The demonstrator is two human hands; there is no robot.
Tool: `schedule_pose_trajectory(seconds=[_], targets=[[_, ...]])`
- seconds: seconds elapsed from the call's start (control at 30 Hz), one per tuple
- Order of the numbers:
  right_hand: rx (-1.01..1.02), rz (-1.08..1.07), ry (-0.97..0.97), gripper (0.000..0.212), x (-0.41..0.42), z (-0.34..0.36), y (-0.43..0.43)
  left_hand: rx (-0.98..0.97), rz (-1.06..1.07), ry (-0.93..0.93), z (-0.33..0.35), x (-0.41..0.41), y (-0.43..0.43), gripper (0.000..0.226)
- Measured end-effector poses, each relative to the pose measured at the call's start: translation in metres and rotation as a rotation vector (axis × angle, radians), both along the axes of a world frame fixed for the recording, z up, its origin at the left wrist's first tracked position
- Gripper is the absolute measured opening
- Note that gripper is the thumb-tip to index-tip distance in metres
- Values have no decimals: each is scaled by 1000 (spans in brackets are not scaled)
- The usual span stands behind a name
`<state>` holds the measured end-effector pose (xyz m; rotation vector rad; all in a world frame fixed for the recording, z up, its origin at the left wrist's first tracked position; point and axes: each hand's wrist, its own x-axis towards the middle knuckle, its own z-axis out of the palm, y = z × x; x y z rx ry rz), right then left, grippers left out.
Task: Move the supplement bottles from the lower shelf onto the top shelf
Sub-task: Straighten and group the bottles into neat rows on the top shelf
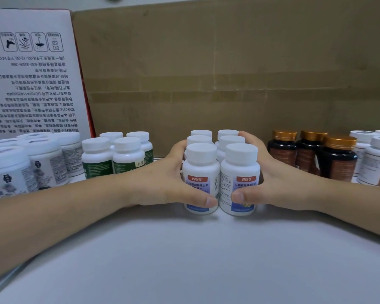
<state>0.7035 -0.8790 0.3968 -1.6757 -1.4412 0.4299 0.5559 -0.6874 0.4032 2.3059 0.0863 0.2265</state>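
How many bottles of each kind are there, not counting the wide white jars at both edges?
red-and-blue-label bottles, gripped between the left hand and the right hand: 6
green-label bottles: 4
dark bottles with gold caps: 3
Total: 13

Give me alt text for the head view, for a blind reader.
A person's left hand and right hand clasp a block of six white bottles, two rows of three, on a white shelf, thumbs in front. Green-label bottles and jars stand left, gold-capped dark bottles right, cardboard behind.
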Motion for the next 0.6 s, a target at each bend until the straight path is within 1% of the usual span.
schedule_pose_trajectory(seconds=[0.07, 0.2, 0.4, 0.6], targets=[[4, -8, 10, 122, -1, 1, 0, 17, 15, -6, 0, 0, -1, 128], [19, 7, 26, 112, -1, 0, 0, 71, 5, -19, -1, -1, -4, 123], [15, 46, -18, 113, -3, -1, 0, 54, -44, -15, -3, -1, -2, 113], [17, 32, -87, 98, -4, -1, 1, 67, -65, -35, -3, -2, -4, 110]])
